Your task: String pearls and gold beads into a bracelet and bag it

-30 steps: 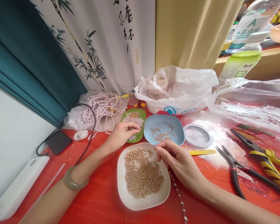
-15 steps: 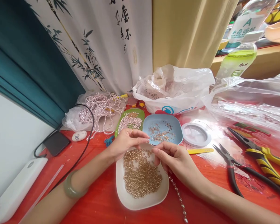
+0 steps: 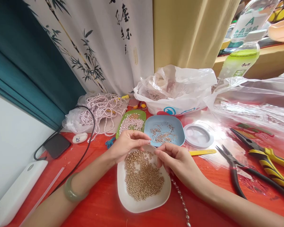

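Over a white dish (image 3: 123, 192) of gold beads (image 3: 143, 178), left hand (image 3: 126, 145) and right hand (image 3: 180, 164) meet, fingertips pinched together (what they hold is too small to tell), any drop landing in the dish.

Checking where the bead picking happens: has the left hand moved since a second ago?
Yes. The left hand has come off the green dish of pearls, toward the person, and now meets the right hand over the white dish.
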`<state>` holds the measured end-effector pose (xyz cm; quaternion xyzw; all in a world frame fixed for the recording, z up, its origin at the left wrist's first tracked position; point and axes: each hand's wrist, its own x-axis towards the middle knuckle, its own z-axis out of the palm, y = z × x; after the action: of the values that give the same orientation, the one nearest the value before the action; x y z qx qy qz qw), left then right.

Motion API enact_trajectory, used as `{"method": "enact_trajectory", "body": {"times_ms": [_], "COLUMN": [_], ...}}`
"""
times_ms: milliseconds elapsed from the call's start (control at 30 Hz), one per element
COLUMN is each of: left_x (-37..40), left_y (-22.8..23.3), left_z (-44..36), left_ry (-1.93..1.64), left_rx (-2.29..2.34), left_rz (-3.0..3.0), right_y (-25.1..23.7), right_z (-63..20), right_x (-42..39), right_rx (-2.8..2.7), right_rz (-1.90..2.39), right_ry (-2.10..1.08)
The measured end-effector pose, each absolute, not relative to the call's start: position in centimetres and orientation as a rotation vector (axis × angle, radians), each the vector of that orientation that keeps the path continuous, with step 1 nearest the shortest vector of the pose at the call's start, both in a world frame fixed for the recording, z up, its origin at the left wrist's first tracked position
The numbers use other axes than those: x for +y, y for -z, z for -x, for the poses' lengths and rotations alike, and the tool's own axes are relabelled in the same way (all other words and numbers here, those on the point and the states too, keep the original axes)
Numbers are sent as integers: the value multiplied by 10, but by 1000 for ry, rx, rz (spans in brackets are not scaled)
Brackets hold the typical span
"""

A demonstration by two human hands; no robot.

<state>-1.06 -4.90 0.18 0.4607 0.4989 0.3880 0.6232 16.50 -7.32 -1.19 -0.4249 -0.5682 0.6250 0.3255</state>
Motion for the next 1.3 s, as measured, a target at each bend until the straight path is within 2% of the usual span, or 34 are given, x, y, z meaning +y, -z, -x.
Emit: {"method": "enact_trajectory", "body": {"times_ms": [333,567,767,1033,1167,1300], "left_x": [-52,-52,-49,-58,-63,-67], "left_y": [-12,-14,-21,-17,-20,-18], "left_z": [10,9,19,18,16,11], "left_ry": [-859,-809,-615,-274,-135,-154], "left_rx": [1203,1180,1383,1356,1301,1182], "left_rz": [-1536,-1525,-1874,-2527,-2642,-2638], "right_y": [16,16,16,19,21,21], "right_z": [-166,-165,-165,-165,-165,-165], "right_x": [-73,-72,-70,-69,-69,-70], "right_rx": [-1569,-1627,-1589,-1573,-1583,-1587], "right_rz": [1084,1076,1106,1086,1094,1093], "right_ry": [-1546,-1483,-1470,-1465,-1411,-1378]}}
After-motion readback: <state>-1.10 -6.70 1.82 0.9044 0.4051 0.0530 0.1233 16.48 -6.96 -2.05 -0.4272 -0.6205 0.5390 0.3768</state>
